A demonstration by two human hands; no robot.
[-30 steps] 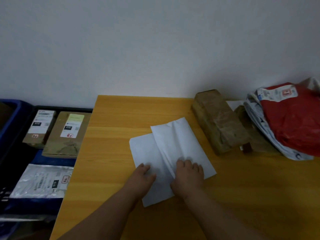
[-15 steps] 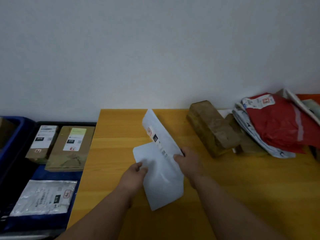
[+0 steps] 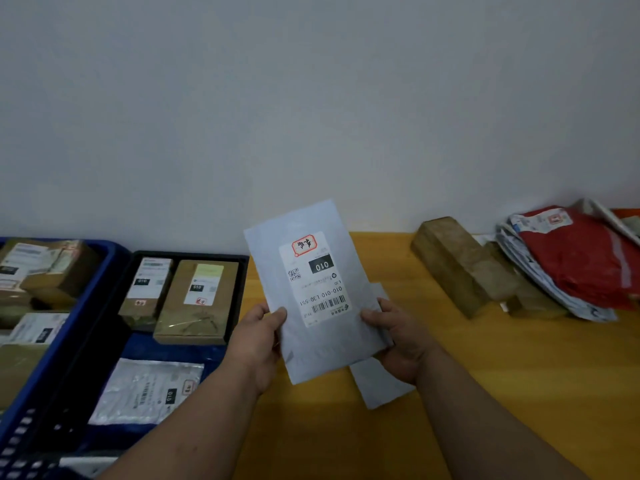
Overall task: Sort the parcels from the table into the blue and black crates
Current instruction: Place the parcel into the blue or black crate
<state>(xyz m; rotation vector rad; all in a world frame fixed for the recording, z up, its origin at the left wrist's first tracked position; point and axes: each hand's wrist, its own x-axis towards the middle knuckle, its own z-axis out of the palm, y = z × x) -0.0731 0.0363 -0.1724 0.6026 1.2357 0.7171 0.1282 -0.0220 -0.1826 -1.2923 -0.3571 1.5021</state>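
Note:
I hold a flat white mailer [image 3: 311, 334] upright above the left part of the wooden table [image 3: 519, 393], its label with "010" facing me. My left hand [image 3: 258, 344] grips its left edge and my right hand [image 3: 394, 337] grips its right edge. A second white mailer [image 3: 377, 386] shows behind and below it; whether my right hand also holds it is unclear. The black crate [image 3: 242, 265] sits left of the table, with the blue crate [image 3: 104, 271] further left.
The black crate holds two brown boxes [image 3: 194, 303] and a silvery mailer [image 3: 145, 393]. The blue crate holds several labelled parcels. On the table's far right lie a brown box [image 3: 457, 261], a red mailer [image 3: 581, 261] and other parcels. A white wall stands behind.
Both hands lifted the upper white mailer off the table and turned it over, so its label now faces me. The view shifted left, showing more of the crates.

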